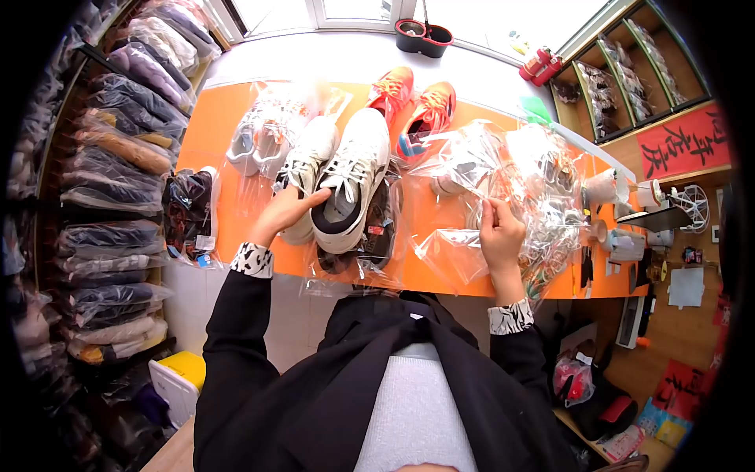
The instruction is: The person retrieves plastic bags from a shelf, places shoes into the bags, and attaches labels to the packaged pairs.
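My left hand grips the pair of white sneakers with black trim by their heel openings, thumb in the right shoe. Beneath and beside them a dark item in clear plastic lies at the front of the orange table. My right hand is closed in a pinch on the edge of a clear plastic bag, close to white shoes in clear wrapping. Behind the sneakers, orange-red shoes stand uncovered.
Bagged grey-white shoes are at the back left, and a dark bagged pair lies at the left edge. More wrapped shoes crowd the right. Shelves of bagged clothes flank the left; a mop bucket stands behind.
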A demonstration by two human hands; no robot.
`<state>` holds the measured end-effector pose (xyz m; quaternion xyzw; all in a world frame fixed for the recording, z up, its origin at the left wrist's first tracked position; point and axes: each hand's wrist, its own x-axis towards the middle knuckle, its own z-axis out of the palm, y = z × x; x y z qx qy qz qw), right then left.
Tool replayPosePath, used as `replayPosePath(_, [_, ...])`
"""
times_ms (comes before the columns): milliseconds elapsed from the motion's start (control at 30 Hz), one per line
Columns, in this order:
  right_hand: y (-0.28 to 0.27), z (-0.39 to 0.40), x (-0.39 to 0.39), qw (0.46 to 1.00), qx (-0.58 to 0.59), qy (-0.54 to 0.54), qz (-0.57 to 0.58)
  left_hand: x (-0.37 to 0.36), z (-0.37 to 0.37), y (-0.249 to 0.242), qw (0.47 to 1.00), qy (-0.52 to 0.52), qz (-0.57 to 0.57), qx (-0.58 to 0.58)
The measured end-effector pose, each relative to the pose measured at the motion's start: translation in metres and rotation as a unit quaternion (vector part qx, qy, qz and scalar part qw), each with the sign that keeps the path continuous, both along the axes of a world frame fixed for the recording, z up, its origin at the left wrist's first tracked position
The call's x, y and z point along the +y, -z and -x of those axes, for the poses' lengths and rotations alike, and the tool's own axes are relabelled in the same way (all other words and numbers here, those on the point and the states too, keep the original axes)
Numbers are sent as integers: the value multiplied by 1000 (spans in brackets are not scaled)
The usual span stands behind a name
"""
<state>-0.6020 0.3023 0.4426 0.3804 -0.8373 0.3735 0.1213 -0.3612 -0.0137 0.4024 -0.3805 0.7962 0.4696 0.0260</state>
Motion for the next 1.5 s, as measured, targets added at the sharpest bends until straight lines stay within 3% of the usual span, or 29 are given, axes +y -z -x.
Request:
replayPosePath(133, [-4, -1, -3, 1000, -7, -2, 10, -2, 10, 33, 995, -3, 86, 48])
replayPosePath(233, [-4, 0, -3, 1000, -2, -5, 1, 1, 11, 13, 994, -38, 97, -43])
replayPosePath(367, [-2, 3, -4, 1000, -2, 5, 8, 3, 10, 26, 978, -70, 199, 2])
replayPosePath(433, [-2, 5, -3, 1000, 4, 15, 10, 5, 7, 7, 966, -56, 246, -47])
replayPosePath(533, [-5, 9, -3, 1000, -4, 28, 4, 20, -10, -41, 949, -56, 309, 30])
replayPosePath(600, [-6, 11, -4, 999, -23, 22, 13, 29, -24, -85, 936, -1, 351, 38])
replayPosePath(667, [-9, 13, -5, 999, -29, 27, 20, 32, -35, -114, 941, 53, 290, 165])
replayPosePath(833, [-19, 15, -5, 996, -66, 15, 55, 59, -23, -180, 919, 273, 237, 159])
replayPosePath(967, [-24, 15, 6, 993, -91, -3, 71, 81, 6, -168, 877, 396, 247, 112])
replayPosePath(1033, [-22, 15, 8, 992, -97, -6, 77, 87, 15, -161, 873, 399, 243, 140])
replayPosePath(1167, [-23, 3, 28, 991, -102, -61, 64, 102, 21, -131, 872, 366, 294, 137])
replayPosePath(1233, [-19, -4, 31, 992, -19, -109, 68, 115, 20, -125, 880, 305, 343, 123])
replayPosePath(1367, [-21, -17, 13, 992, -37, -98, 67, 141, 24, -111, 857, 314, 397, 95])
replayPosePath(1500, [-17, -45, -5, 980, -14, -193, 40, 167, 35, -88, 858, 291, 403, 132])
